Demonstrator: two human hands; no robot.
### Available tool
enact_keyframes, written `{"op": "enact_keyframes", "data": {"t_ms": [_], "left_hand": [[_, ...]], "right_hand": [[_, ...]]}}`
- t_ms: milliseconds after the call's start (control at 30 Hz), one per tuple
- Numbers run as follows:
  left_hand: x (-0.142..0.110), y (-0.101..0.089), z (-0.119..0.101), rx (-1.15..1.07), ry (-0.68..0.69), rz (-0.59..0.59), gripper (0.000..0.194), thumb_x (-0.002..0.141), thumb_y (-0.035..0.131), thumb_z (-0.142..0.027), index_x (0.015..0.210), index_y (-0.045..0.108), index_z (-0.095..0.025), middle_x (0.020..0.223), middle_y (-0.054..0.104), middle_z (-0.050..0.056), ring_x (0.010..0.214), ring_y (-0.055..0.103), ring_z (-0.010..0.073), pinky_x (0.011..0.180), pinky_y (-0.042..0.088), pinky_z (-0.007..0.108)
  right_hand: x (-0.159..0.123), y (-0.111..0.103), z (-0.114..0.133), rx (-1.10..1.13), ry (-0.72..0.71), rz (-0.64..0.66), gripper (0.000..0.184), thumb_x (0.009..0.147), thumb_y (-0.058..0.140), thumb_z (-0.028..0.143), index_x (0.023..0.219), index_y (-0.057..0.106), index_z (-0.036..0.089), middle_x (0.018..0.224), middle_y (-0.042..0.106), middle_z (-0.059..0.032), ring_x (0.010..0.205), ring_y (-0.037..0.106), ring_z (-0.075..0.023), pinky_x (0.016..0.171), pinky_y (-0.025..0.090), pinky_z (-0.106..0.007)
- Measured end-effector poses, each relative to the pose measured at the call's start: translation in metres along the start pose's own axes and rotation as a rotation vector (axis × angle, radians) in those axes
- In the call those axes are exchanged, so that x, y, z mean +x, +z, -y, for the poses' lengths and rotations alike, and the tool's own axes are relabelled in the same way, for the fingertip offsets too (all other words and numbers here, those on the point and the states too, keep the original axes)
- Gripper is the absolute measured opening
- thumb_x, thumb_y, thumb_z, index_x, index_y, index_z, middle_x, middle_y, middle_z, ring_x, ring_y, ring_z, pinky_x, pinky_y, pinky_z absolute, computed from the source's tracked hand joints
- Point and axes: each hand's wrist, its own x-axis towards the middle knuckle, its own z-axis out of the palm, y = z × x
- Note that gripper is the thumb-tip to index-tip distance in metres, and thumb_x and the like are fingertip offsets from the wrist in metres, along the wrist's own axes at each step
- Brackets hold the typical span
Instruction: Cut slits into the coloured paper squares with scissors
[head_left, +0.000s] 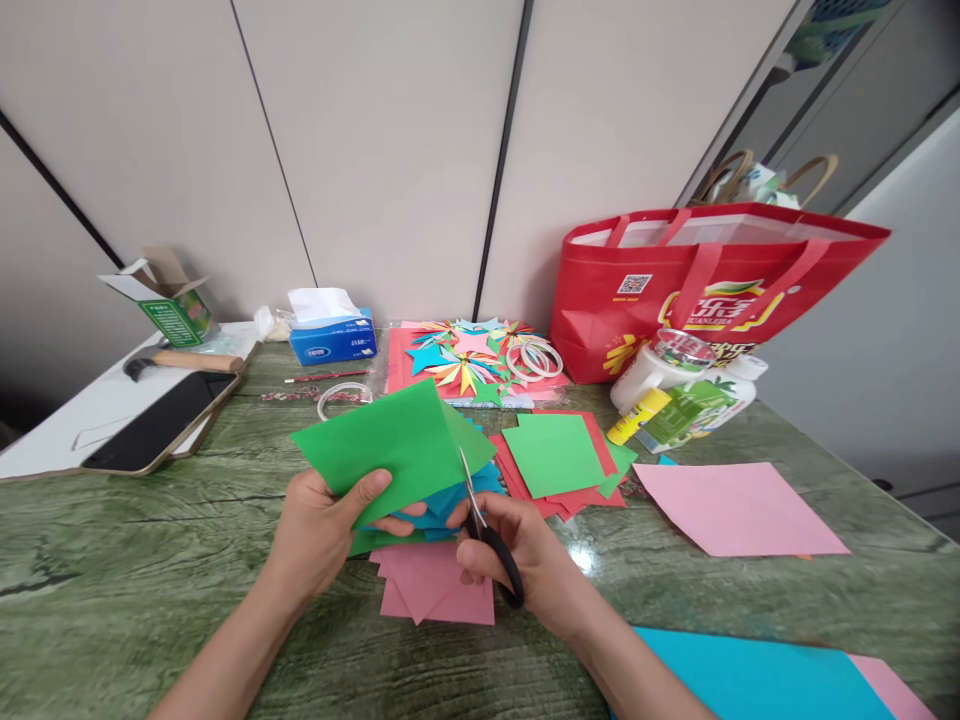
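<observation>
My left hand (pixel 322 530) is closed on a sheet of green paper (pixel 390 445), thumb on top and fingers beneath. In my right hand (pixel 517 550) is a pair of scissors (pixel 491 540) with black handles. Its blades point up at the right edge of the green sheet, where a flap of paper stands out beyond them. Under the hands lie blue paper pieces (pixel 442 510) and several pink paper pieces (pixel 442 585). To the right is a pile of red paper (pixel 517 480) with a green square (pixel 559 455) on top.
Behind are paper stars (pixel 465 370), tape rolls (pixel 534 360), a blue tissue box (pixel 332 338) and a red bag (pixel 600 290). At right stand a yellow glue stick (pixel 637 415), pink paper (pixel 742 508) and blue paper (pixel 750 675). A phone (pixel 161 420) lies left.
</observation>
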Motion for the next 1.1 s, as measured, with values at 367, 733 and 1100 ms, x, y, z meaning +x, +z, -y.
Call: {"op": "enact_keyframes", "data": {"t_ms": [367,733,1100], "left_hand": [[-0.0014,-0.0007,0.0011,0.006,-0.015,0.053,0.027,0.059,0.069,-0.027,0.079,0.058,-0.012,0.062,0.067,0.005,0.054,0.064,0.0243,0.042,0.054,0.032],[-0.0015,0.0001,0.0011,-0.01,-0.006,0.071,0.023,0.061,0.068,-0.024,0.078,0.059,-0.013,0.062,0.067,0.003,0.052,0.064,0.0233,0.041,0.053,0.031],[-0.001,0.0015,0.001,-0.001,-0.009,0.058,0.021,0.061,0.068,-0.024,0.076,0.058,-0.013,0.058,0.066,0.002,0.05,0.064,0.0225,0.041,0.053,0.032]], "right_hand": [[-0.0007,0.0007,0.0053,0.038,-0.031,0.03,0.037,0.062,0.07,0.037,0.087,0.052,0.017,0.068,0.052,0.0017,0.06,0.046,-0.0097,0.055,0.036,-0.022],[-0.0007,0.003,0.0053,0.082,-0.016,0.009,0.038,0.059,0.072,0.035,0.085,0.052,0.015,0.065,0.046,0.0035,0.055,0.038,-0.0072,0.05,0.027,-0.02],[-0.0006,0.0032,0.0076,0.089,-0.023,0.009,0.039,0.057,0.074,0.033,0.084,0.051,0.015,0.067,0.049,0.0028,0.058,0.041,-0.0082,0.052,0.03,-0.02]]}}
